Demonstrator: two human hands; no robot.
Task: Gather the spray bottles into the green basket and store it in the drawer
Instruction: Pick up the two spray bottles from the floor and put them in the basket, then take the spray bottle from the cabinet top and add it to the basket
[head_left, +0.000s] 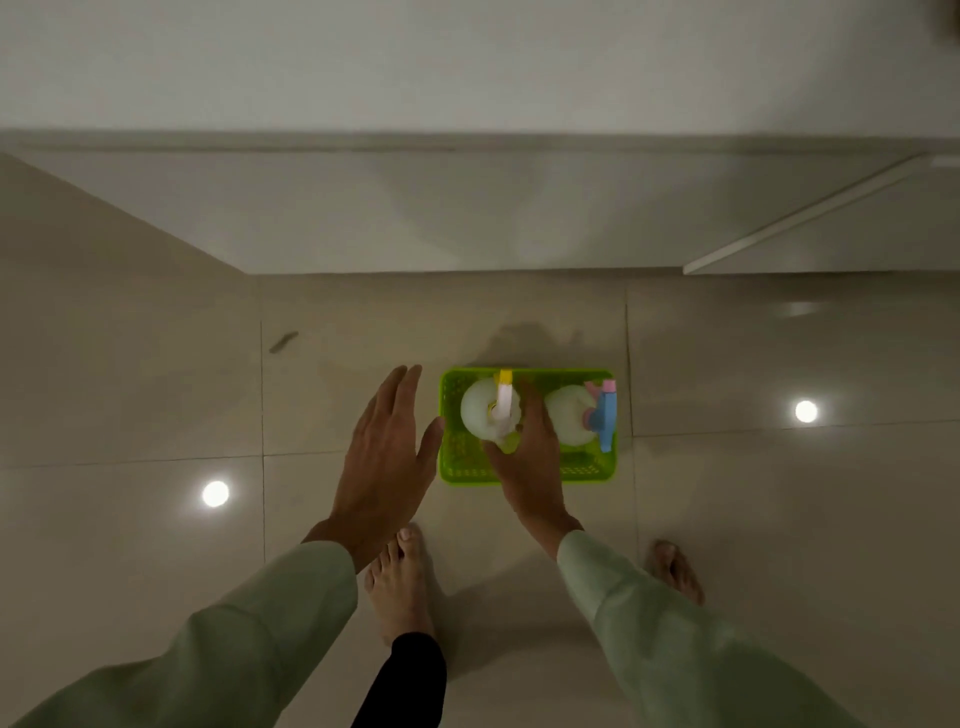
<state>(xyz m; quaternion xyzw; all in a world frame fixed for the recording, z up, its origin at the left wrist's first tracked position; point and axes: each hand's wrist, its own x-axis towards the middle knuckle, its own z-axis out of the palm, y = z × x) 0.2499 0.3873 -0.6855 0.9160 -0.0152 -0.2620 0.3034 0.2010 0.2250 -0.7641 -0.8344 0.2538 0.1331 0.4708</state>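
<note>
A bright green basket (462, 462) sits on the tiled floor in front of me. Two white spray bottles stand in it. The left bottle (480, 410) has a yellow and white trigger head; the right bottle (569, 415) has a blue and pink one. My right hand (527, 457) reaches down into the basket between them, its fingers wrapped around the neck of the yellow-topped bottle. My left hand (387, 452) hovers flat with fingers apart beside the basket's left side, the thumb at its rim.
A pale cabinet front (467, 208) rises just beyond the basket. A white panel edge (800, 213) angles out at the right. My bare feet (400, 587) stand close behind the basket. Ceiling lights reflect off the glossy tiles (215, 493).
</note>
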